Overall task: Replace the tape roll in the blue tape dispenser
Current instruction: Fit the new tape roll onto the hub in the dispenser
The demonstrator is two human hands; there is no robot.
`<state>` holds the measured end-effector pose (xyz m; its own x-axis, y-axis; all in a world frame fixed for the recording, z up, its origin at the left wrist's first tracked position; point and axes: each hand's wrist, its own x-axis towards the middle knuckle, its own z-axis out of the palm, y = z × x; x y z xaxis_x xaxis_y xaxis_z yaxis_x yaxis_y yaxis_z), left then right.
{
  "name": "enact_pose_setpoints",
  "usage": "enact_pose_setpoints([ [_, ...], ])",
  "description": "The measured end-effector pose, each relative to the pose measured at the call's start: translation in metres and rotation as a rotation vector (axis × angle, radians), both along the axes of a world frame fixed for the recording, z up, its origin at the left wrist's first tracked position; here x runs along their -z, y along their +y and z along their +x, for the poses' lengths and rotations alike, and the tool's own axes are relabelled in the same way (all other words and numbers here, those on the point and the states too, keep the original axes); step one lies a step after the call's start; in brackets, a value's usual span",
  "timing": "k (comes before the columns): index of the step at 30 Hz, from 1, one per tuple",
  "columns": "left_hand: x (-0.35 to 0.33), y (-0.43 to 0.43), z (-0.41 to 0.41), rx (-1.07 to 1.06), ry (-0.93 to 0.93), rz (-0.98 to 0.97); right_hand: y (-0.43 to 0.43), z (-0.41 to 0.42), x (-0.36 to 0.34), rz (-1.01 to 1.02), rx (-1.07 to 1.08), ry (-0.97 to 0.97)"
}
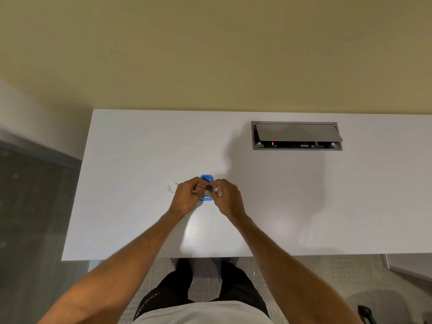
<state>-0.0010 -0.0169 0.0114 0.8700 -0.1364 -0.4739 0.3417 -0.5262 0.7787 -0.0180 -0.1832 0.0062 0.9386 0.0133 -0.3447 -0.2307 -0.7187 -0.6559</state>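
Observation:
The blue tape dispenser sits on the white table, partly hidden behind both hands. Just above it, a small black spindle piece is pinched between the fingers of my left hand and my right hand. Something white shows at my right fingertips; what it is cannot be made out. A clear tape roll lies flat on the table just left of my left hand, untouched.
An open grey cable box is sunk into the table at the back right. The table's near edge runs just in front of my legs, and its left edge lies at the left of the view.

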Motion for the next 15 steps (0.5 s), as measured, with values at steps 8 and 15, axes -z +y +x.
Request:
enact_pose_setpoints([
  [8, 0.001, -0.001, 0.001, 0.026, -0.018, 0.047, -0.024, -0.004, 0.003, -0.091, 0.008, -0.013],
  [15, 0.006, -0.004, 0.000, -0.005, 0.000, 0.063, -0.048, 0.002, 0.015, -0.357, -0.101, 0.148],
])
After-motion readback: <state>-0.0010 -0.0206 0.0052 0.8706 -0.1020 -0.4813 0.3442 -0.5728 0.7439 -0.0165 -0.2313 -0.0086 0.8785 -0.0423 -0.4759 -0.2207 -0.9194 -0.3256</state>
